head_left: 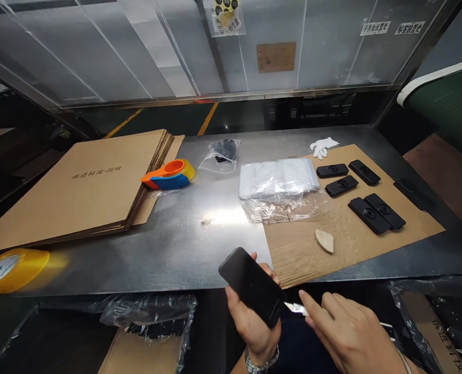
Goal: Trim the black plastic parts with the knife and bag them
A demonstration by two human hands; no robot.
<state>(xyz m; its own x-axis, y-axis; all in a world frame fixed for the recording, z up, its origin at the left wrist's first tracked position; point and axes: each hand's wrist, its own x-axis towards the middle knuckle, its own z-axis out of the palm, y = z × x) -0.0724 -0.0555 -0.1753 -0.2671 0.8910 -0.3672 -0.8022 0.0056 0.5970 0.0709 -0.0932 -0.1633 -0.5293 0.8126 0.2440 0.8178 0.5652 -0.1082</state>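
Note:
My left hand [254, 322] is closed around a flat black rectangular case [252, 285], tilted with its smooth face up. In my right hand [348, 327] is a craft knife [295, 308], its blade tip at the case's lower right edge. Several black rectangular parts with round centres [342, 185] lie on the cardboard sheet [293, 254] to the right. Nearer me on that sheet rests a small beige wedge-shaped piece [325, 241]. Behind the hands is a stack of clear plastic bags [280, 179].
Flat cardboard [79, 182] is stacked at the left, with an orange and blue tape dispenser [168, 175] beside it. A yellow tape roll [13, 270] sits at the front left edge. A white glove [323, 147] lies at the back. Plastic-lined boxes [149, 348] stand below the table edge.

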